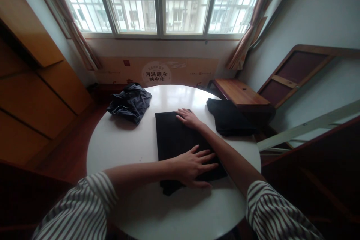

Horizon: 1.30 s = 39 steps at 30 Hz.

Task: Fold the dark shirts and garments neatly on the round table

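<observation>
A black garment (174, 138) lies folded into a long rectangle on the round white table (126, 150). My left hand (194, 165) lies flat on its near end, fingers spread and pointing right. My right hand (188, 118) rests flat on the far right corner of the same garment, fingers pointing left. Neither hand grips anything.
A crumpled dark grey garment (129, 103) sits at the table's far left. Another black folded garment (229, 118) hangs over the far right edge. Beyond stand a wooden bench (242, 93), a printed cardboard panel (157, 71) under the window, and wooden cabinets (36, 93) at left.
</observation>
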Each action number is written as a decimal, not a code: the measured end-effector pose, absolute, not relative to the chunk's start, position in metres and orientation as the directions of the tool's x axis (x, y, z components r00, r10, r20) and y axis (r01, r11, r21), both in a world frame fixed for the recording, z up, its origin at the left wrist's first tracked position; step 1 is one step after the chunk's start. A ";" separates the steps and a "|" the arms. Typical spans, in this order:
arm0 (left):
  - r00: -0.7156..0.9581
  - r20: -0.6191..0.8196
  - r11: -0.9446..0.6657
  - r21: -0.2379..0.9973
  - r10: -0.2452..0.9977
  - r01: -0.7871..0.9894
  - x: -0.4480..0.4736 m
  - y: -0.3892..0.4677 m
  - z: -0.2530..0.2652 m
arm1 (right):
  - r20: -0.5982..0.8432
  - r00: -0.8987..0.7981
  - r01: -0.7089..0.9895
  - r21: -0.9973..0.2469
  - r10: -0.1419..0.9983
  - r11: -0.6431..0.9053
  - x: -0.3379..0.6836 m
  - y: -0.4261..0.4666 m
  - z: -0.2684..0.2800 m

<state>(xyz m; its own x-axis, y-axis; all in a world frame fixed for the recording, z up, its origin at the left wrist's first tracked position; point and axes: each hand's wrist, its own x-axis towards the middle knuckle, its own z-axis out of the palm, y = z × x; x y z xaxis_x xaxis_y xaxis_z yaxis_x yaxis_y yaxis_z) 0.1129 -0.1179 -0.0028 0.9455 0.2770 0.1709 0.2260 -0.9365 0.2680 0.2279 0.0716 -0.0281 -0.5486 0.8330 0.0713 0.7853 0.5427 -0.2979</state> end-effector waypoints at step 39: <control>0.193 0.083 -0.208 0.263 0.978 0.942 -0.023 -0.024 -0.035 | 0.112 -0.500 0.804 -0.310 0.859 0.508 0.225 0.058 -0.017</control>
